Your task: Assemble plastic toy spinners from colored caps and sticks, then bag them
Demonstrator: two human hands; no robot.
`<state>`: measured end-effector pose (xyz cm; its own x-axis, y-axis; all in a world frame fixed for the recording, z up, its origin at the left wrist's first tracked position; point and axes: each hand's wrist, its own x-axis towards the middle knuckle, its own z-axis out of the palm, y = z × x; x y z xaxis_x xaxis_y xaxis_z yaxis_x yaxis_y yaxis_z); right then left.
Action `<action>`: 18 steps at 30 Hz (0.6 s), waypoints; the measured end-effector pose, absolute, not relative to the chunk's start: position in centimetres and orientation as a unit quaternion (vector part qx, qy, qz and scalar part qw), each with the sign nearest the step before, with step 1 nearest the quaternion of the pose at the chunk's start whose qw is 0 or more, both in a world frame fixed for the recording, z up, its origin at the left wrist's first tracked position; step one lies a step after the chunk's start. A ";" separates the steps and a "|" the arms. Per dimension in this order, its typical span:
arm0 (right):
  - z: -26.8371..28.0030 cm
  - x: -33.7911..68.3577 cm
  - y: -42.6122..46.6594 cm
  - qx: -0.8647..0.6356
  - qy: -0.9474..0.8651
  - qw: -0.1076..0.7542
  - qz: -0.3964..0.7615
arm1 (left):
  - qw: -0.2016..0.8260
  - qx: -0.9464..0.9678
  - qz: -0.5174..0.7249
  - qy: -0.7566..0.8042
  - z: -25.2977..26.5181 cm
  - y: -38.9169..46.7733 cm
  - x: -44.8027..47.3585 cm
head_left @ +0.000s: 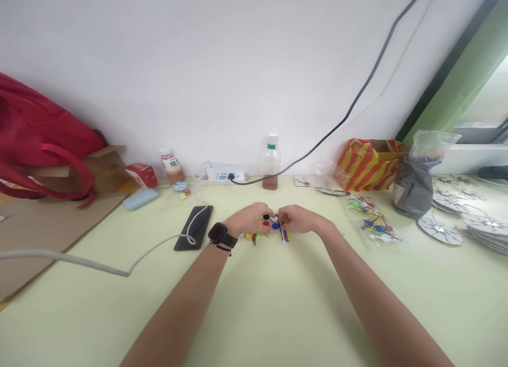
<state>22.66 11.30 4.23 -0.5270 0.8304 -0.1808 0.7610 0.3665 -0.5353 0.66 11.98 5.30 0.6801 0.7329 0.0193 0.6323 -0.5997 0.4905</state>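
Observation:
My left hand (253,219), with a black watch on its wrist, curls its fingers at a small group of round coloured pieces on the table. A black disc (266,217), a red disc (265,224) and a blue disc (275,227) show between my hands. My right hand (296,219) is closed in a pinch at the right side of this group; what its fingertips hold is too small to make out. Below them lie thin coloured sticks (285,236). More yellow and green small pieces (251,236) lie partly hidden under my left hand.
A black phone-like slab (193,228) with a pale cable lies left. Behind stand a bottle (271,163) and a power strip (222,174). To the right are a bag of coloured pieces (373,221), a striped bag (363,166), a grey bag (413,184) and white discs (440,230).

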 end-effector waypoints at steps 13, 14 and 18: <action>3.6 22.6 11.6 -0.488 -0.828 0.056 0.272 | 0.232 0.887 0.107 0.385 5.5 11.8 0.7; 3.6 22.6 11.7 -0.490 -0.827 0.056 0.269 | 0.229 0.887 0.110 0.386 5.5 11.7 0.8; 4.9 24.3 12.0 -0.516 -0.819 0.061 0.245 | 0.225 0.882 0.129 0.394 5.2 11.5 0.8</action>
